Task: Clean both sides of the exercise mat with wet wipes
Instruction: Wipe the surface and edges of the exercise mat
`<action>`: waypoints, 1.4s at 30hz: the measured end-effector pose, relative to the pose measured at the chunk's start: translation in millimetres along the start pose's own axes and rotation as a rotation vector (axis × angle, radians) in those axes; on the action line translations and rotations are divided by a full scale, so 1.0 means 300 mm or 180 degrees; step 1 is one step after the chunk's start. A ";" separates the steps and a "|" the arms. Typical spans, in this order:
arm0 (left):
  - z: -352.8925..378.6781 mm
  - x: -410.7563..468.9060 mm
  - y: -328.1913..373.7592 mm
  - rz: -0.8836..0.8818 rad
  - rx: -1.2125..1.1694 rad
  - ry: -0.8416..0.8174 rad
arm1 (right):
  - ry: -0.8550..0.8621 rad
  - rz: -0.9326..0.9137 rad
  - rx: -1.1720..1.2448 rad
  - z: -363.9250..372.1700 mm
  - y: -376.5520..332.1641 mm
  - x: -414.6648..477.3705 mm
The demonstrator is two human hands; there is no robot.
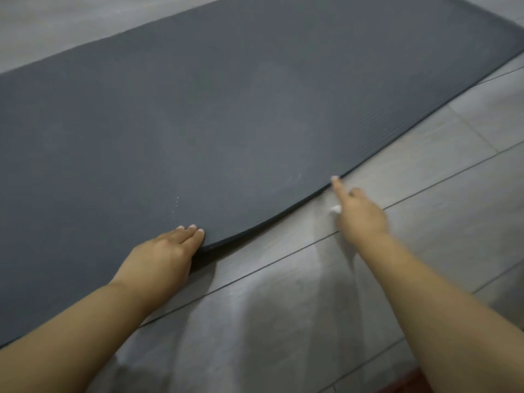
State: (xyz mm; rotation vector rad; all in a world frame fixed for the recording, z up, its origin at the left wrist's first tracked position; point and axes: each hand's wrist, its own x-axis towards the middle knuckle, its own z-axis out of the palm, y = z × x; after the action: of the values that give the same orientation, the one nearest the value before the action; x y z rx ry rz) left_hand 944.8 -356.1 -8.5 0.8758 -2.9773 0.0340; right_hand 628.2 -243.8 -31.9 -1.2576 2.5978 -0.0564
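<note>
Gripping the raised near edge of the exercise mat (255,109) on the floor (442,177), your left hand (164,256) has fingers together on top; beside that edge your right hand (361,215) pinches a wet wipe (335,209), forefinger touching the mat.

Exercise mat (255,109) on floor (425,236), left hand (161,256) at its near edge, wipe (336,209) in right hand (361,215) further right

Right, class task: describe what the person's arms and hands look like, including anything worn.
The left forearm and right forearm are bare, no sleeves in view. Left hand and right hand show no gloves, rings, watch or bracelet. Fingernails look pale.
</note>
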 end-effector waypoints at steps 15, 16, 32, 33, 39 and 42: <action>-0.077 -0.038 -0.012 -0.0011 -0.0139 -0.0310 | 0.0484 -0.0696 -0.0249 0.058 -0.078 0.038; -0.095 -0.040 -0.001 -0.0111 -0.0106 -0.0409 | 0.0232 -0.0256 -0.0268 0.031 -0.032 0.059; -0.132 0.021 0.159 -0.0289 -0.0601 -0.1269 | 0.0267 -0.1654 -0.0542 0.040 -0.140 -0.094; -0.134 0.011 0.157 -0.0253 -0.0646 -0.1339 | 0.0070 -0.1227 -0.0607 0.035 -0.094 -0.075; -0.045 0.000 0.148 0.0080 -0.0540 -0.1999 | -0.0366 -0.0158 -0.1011 -0.040 0.036 -0.070; 0.004 -0.023 0.142 0.0097 -0.0515 -0.2045 | -0.0639 -0.0490 -0.0827 -0.047 -0.021 -0.153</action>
State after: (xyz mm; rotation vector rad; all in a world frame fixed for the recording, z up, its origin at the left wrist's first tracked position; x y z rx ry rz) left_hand 927.4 -316.7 -10.5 0.9680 -3.4932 -0.5878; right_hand 656.7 -213.2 -7.7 -1.4646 2.3888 0.3710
